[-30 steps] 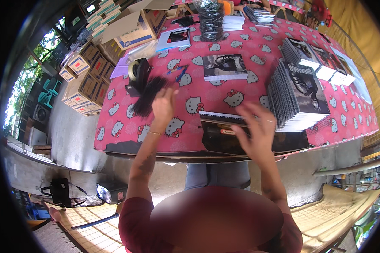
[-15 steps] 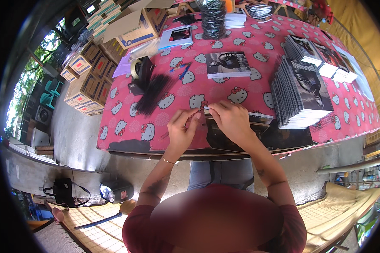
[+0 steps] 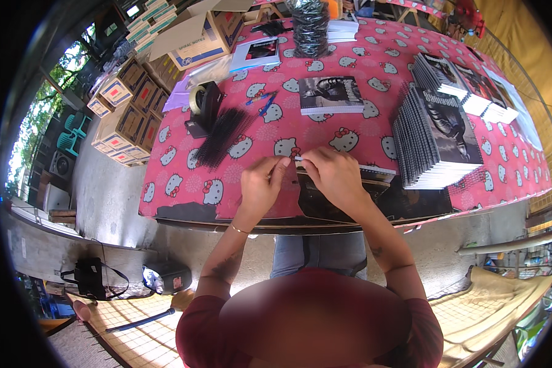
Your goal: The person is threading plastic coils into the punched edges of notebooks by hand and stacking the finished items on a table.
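At the near edge of the table, my right hand (image 3: 334,175) grips the left end of a notebook (image 3: 377,170), thumb and fingers closed at its pale corner. Most of this notebook is hidden under that hand; its white page edge shows to the right. My left hand (image 3: 262,182) is just left of that corner, thumb and fingertips pinched together. Whatever is in the pinch is too small to make out. A dark panel (image 3: 313,205) lies below the right hand. Farther back lies a small pile of notebooks (image 3: 331,95) with a dark picture cover.
A tall stack of spiral notebooks (image 3: 438,135) stands at right, with more stacks (image 3: 484,92) behind. Left are a tape dispenser (image 3: 205,110), black plastic coils (image 3: 224,138) and blue pens or cutters (image 3: 267,104). Cartons (image 3: 126,119) stand on the floor beside the pink tablecloth (image 3: 270,132).
My left hand has shifted slightly and its fingers have curled in more. My right hand stays almost in place on the notebook's corner.
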The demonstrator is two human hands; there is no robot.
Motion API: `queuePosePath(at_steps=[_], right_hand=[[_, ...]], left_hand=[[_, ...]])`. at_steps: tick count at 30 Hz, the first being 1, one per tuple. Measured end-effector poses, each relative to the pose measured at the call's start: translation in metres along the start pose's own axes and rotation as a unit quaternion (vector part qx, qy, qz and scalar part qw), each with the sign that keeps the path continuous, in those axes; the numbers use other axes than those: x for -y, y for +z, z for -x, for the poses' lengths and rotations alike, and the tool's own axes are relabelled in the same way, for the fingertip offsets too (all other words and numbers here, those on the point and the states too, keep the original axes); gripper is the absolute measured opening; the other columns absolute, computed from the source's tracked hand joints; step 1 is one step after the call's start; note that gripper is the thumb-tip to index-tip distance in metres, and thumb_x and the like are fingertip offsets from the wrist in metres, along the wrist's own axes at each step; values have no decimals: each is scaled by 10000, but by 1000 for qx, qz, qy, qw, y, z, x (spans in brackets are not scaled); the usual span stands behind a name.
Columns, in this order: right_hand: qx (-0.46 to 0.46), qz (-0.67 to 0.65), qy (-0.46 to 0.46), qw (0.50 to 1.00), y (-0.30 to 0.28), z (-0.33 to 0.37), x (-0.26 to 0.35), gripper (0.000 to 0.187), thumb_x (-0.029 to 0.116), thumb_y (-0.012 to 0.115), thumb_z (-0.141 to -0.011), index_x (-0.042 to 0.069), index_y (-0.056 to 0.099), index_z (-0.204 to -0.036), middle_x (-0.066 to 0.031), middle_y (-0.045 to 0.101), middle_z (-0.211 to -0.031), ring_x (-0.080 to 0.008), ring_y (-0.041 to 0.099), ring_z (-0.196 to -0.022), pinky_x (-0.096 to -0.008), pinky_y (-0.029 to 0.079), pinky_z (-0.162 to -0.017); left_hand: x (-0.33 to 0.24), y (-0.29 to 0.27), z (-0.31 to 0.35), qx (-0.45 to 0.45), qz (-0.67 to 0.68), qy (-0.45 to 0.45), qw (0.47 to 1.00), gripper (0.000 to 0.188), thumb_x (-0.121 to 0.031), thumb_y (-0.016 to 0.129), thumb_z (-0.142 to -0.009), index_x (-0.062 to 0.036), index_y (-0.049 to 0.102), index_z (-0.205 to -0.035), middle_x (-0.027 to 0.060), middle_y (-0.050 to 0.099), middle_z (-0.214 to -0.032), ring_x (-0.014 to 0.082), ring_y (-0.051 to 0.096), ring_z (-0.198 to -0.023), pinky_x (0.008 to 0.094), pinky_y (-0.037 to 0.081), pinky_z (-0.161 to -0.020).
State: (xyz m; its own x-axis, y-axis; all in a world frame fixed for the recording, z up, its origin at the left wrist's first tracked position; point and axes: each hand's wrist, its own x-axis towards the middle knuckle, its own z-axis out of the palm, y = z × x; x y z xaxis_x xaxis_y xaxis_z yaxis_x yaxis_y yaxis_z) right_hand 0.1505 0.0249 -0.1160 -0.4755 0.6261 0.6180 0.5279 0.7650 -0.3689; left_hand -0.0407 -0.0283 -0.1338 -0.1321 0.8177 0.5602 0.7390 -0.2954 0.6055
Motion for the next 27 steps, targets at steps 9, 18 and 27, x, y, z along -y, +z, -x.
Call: queuePosePath(at_steps=[9,18,27], right_hand=[[47,-36,12,998,-9,0,-3,131,155,702,-881,73,657,-973,-86,660,-932,-323,668,-731,-438,542,-635],[75,-47,-1,996,-17,1,-10,171,135,699,-878,56,668,-1026,-96,644,-1044,-322,676,-835,-434,551,-696],[76,15,55,995,-37,17,-16,162,149,674,-886,127,689,-1046,-68,691,-886,-319,690,-763,-455,534,-652]], left_hand=[[10,-15,-40,264,14,102,959,316,-126,736,-898,-43,635,-1185,160,631,-982,351,657,-751,426,522,-667],[-9,-19,-55,258,54,151,953,258,-193,689,-936,-47,639,-1143,177,638,-901,375,669,-794,479,491,-651],[-9,-9,-50,285,1,83,955,435,-337,688,-928,-71,607,-1263,131,584,-1098,328,638,-867,485,477,-706]])
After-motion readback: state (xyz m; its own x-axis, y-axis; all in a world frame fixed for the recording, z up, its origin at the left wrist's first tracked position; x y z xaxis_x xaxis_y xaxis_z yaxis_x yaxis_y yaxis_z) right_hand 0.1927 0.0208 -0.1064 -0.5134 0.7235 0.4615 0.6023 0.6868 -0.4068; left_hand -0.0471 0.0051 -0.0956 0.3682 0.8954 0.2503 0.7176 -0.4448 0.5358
